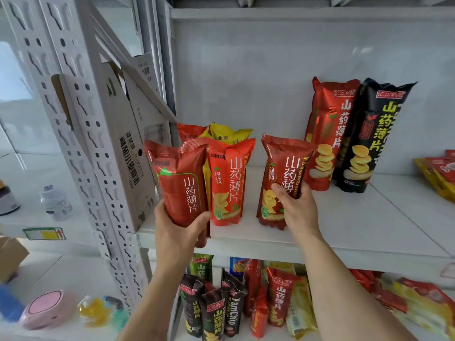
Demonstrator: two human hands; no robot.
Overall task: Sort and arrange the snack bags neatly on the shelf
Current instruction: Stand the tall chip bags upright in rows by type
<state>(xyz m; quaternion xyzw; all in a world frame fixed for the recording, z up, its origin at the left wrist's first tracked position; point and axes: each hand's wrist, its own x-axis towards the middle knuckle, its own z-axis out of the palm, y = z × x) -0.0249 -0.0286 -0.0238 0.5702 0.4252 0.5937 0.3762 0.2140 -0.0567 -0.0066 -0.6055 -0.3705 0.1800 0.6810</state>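
Observation:
My left hand (177, 227) grips the bottom of a red yam-chip bag (182, 183) at the left end of the white shelf (344, 227). Right beside it stands another red bag (227, 180), with a yellow bag (229, 135) and a further red one behind. My right hand (296, 205) holds a separate red bag (283, 178) upright on the shelf, apart from the left group. Further right, a tall red bag (327, 134) and a tall black bag (369, 136) lean against the back wall.
Flat red and yellow packets (440, 173) lie at the shelf's right edge. The lower shelf holds several mixed black, red, green and yellow bags (234, 299). A folded carton (128, 153) leans at the left against the perforated upright (73, 114). Bottles (56, 203) stand beyond it.

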